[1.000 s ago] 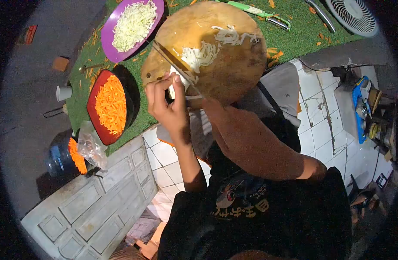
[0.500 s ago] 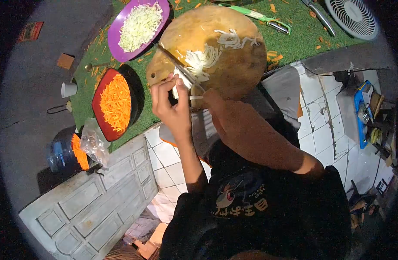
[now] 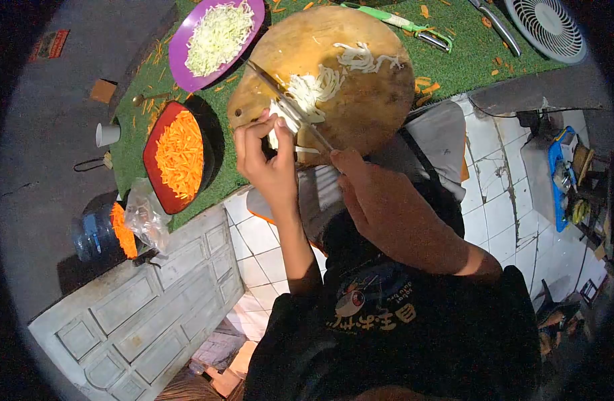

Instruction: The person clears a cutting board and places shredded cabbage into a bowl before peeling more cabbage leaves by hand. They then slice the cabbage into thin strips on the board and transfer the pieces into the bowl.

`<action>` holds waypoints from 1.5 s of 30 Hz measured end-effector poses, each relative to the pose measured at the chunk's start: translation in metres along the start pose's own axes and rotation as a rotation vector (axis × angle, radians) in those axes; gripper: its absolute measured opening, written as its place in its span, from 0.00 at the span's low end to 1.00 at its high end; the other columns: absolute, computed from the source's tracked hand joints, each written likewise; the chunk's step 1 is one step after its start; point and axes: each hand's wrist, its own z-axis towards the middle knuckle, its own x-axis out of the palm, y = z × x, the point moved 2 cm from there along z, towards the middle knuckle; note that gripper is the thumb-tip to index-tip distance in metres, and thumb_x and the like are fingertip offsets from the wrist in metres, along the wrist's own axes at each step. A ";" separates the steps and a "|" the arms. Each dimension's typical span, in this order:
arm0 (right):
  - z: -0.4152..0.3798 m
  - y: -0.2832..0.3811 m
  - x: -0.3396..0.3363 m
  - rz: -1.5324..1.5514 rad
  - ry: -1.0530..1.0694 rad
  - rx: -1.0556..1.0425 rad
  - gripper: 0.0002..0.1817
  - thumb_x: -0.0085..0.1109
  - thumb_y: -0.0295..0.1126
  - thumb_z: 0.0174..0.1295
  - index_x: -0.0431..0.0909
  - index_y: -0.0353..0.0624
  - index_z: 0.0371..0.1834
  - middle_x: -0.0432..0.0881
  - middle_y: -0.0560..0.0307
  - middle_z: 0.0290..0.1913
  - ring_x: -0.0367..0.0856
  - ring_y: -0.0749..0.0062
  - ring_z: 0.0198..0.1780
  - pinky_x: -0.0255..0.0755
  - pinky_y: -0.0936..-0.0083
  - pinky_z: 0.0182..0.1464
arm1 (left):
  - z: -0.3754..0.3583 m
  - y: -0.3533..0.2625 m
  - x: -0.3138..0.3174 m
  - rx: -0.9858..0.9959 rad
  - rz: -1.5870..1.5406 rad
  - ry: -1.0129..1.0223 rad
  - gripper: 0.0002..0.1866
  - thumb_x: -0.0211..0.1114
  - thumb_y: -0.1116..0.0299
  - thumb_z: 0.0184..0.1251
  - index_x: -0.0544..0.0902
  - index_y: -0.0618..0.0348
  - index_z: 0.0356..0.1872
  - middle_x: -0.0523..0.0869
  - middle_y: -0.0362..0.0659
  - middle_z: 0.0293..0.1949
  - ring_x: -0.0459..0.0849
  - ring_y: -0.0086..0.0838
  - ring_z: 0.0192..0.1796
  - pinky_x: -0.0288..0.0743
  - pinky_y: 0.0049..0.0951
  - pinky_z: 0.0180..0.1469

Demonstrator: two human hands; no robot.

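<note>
My left hand (image 3: 270,157) is closed with bent fingertips on a white piece of food (image 3: 277,128), whose exact kind I cannot make out. It presses the piece down at the lower left of the round wooden cutting board (image 3: 380,100). My right hand (image 3: 352,175) is wrapped round the handle of a knife (image 3: 290,103). The blade slants across the board just right of the piece, close to my left fingertips. Against the blade's far side lies a heap of thin white strips (image 3: 320,87), and a smaller pile of strips (image 3: 360,59) sits farther up the board.
A purple plate (image 3: 178,65) of shredded pale-green vegetable and a red dish (image 3: 168,206) of orange strips stand left. A plastic bag (image 3: 145,217) hangs at the mat's edge. Beyond the board lie a green peeler (image 3: 397,21), another knife (image 3: 499,30) and a grey slotted basket (image 3: 551,27).
My right hand has drawn back down and to the right with the knife. The blade now sits slightly farther right of the white piece. My left hand stays nearly in place.
</note>
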 end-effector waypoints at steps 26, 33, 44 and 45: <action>-0.014 -0.005 -0.020 -0.039 0.042 -0.020 0.16 0.52 0.25 0.72 0.65 0.39 0.60 0.81 0.32 0.35 0.81 0.31 0.39 0.72 0.43 0.38 | -0.003 0.007 0.001 0.022 -0.021 -0.032 0.05 0.71 0.79 0.61 0.81 0.64 0.33 0.87 0.48 0.38 0.86 0.38 0.46 0.76 0.34 0.53; -0.009 0.004 -0.011 -0.039 -0.076 -0.166 0.18 0.56 0.22 0.69 0.69 0.34 0.61 0.81 0.33 0.44 0.83 0.36 0.44 0.78 0.50 0.43 | -0.004 0.007 0.000 0.003 0.007 -0.010 0.04 0.70 0.77 0.66 0.82 0.66 0.36 0.85 0.48 0.41 0.85 0.33 0.47 0.76 0.31 0.55; -0.016 0.008 0.001 -0.152 0.031 -0.069 0.23 0.58 0.23 0.66 0.69 0.32 0.65 0.78 0.39 0.38 0.82 0.41 0.36 0.80 0.55 0.37 | -0.004 0.004 0.000 -0.054 0.028 -0.025 0.05 0.72 0.79 0.60 0.82 0.64 0.33 0.88 0.48 0.39 0.85 0.37 0.44 0.76 0.34 0.52; -0.017 0.007 0.003 -0.193 0.051 -0.074 0.24 0.57 0.23 0.66 0.68 0.33 0.65 0.77 0.40 0.37 0.81 0.42 0.32 0.79 0.55 0.34 | -0.004 0.005 0.000 -0.054 0.029 -0.025 0.05 0.72 0.79 0.60 0.82 0.64 0.33 0.88 0.48 0.39 0.85 0.37 0.44 0.76 0.34 0.52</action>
